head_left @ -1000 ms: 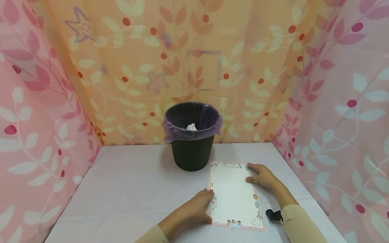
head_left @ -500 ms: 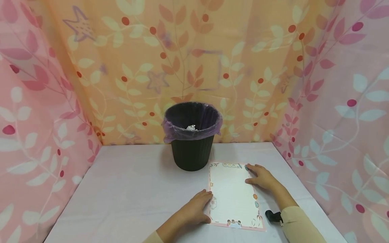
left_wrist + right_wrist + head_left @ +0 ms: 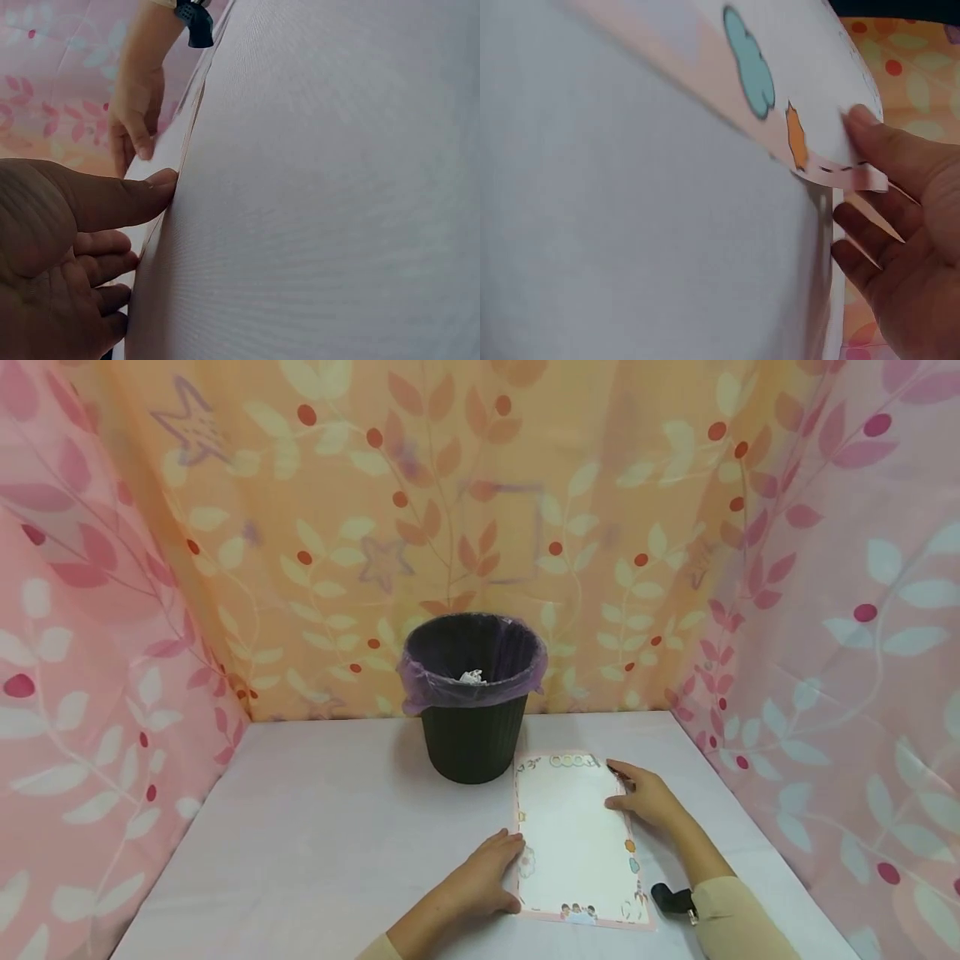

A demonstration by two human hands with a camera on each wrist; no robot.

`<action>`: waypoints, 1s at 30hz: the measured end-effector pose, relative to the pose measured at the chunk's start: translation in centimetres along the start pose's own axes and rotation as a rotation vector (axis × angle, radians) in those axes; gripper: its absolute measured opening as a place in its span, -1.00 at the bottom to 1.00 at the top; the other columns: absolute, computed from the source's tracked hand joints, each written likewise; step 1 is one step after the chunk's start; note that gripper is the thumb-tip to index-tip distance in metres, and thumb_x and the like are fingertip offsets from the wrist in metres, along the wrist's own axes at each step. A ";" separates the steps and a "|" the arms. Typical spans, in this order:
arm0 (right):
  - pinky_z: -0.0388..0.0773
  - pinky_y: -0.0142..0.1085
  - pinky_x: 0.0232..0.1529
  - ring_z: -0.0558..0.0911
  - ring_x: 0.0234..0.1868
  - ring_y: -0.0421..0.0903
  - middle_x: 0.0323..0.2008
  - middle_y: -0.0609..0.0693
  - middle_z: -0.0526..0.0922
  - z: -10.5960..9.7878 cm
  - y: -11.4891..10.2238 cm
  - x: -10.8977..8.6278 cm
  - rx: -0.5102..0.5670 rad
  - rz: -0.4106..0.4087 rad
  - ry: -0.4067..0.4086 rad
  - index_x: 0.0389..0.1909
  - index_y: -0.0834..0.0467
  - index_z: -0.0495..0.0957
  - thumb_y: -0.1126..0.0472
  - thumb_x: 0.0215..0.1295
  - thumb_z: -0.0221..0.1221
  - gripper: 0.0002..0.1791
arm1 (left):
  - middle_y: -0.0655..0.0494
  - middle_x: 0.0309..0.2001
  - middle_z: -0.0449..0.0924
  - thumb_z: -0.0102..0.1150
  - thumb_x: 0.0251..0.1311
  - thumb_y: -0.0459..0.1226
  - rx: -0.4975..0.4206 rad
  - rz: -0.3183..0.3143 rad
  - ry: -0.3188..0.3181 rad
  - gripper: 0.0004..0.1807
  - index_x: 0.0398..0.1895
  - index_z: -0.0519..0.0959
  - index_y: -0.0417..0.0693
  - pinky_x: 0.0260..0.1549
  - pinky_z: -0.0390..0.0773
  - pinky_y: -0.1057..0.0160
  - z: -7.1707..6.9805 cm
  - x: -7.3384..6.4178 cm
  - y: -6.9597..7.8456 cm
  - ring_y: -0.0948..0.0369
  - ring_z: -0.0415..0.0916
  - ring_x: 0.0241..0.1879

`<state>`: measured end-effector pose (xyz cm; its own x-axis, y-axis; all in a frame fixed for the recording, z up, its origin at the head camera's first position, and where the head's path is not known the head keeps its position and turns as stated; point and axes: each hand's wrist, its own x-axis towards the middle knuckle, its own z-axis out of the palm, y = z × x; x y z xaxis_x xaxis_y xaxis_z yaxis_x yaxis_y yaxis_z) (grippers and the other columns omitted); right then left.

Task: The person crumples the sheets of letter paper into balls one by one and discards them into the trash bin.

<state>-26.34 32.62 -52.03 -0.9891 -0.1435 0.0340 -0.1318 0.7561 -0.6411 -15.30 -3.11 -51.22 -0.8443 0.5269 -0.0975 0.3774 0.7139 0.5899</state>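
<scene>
A white sheet of paper (image 3: 573,843) with a pink border and small cartoon drawings lies on the table, right of centre. My right hand (image 3: 645,793) pinches its far right edge. In the right wrist view the thumb lies over the lifted, bent border (image 3: 840,176), with fingers beneath. My left hand (image 3: 483,877) rests at the near left edge, fingers fairly straight. Seen from the left wrist, the thumb (image 3: 127,201) touches that edge.
Just beyond the paper's far left corner stands a black bin (image 3: 476,743) with a purple liner (image 3: 427,685); crumpled white paper (image 3: 472,677) shows inside. A white cloth (image 3: 300,843) covers the table. Patterned curtains (image 3: 337,568) enclose the back and sides.
The far right part of the paper has come up off the table at my right hand, which now pinches it. My left hand has shifted slightly left and stays at the near left edge.
</scene>
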 end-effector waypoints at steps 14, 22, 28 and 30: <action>0.65 -0.20 0.15 0.59 0.25 0.19 0.38 0.46 0.37 -0.1 -0.3 -1.8 0.481 0.247 0.036 0.57 0.43 -0.05 0.24 0.35 0.34 -0.03 | 0.09 0.52 0.31 0.68 -0.31 -0.14 -0.009 -0.021 -0.006 0.08 0.45 0.41 -0.10 0.50 0.18 -0.10 0.6 0.2 -0.1 0.02 0.07 0.58; 0.76 -0.16 -0.23 0.78 -0.25 -0.03 -0.02 0.31 0.72 0.4 -0.5 -2.1 0.568 0.311 0.008 0.38 0.54 0.26 0.37 0.33 0.30 -0.31 | 0.10 0.52 0.31 0.67 -0.30 -0.13 0.005 -0.018 -0.001 0.09 0.45 0.40 -0.09 0.50 0.19 -0.07 0.2 0.3 -0.1 0.04 0.07 0.58; 0.74 -0.20 -0.36 0.74 -0.36 -0.04 -0.19 0.22 0.74 0.5 -1.0 -2.8 0.492 0.333 0.064 0.23 0.52 0.39 0.38 0.33 0.30 -0.47 | 0.08 0.52 0.31 0.68 -0.30 -0.13 0.017 -0.011 -0.009 0.10 0.46 0.40 -0.10 0.50 0.18 -0.06 0.2 0.1 0.0 0.03 0.08 0.58; 0.73 -0.22 -0.37 0.73 -0.35 -0.05 -0.19 0.22 0.73 0.4 -1.2 -3.0 0.478 0.316 0.080 0.22 0.51 0.39 0.38 0.33 0.30 -0.48 | 0.07 0.53 0.30 0.68 -0.29 -0.12 0.032 -0.014 -0.003 0.10 0.47 0.38 -0.10 0.50 0.19 -0.05 0.2 0.1 0.1 0.03 0.09 0.58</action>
<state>-23.23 31.90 -51.62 -0.9799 0.1057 -0.1694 0.1972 0.3793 -0.9040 -15.30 -2.94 -51.32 -0.8485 0.5181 -0.1078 0.3777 0.7356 0.5623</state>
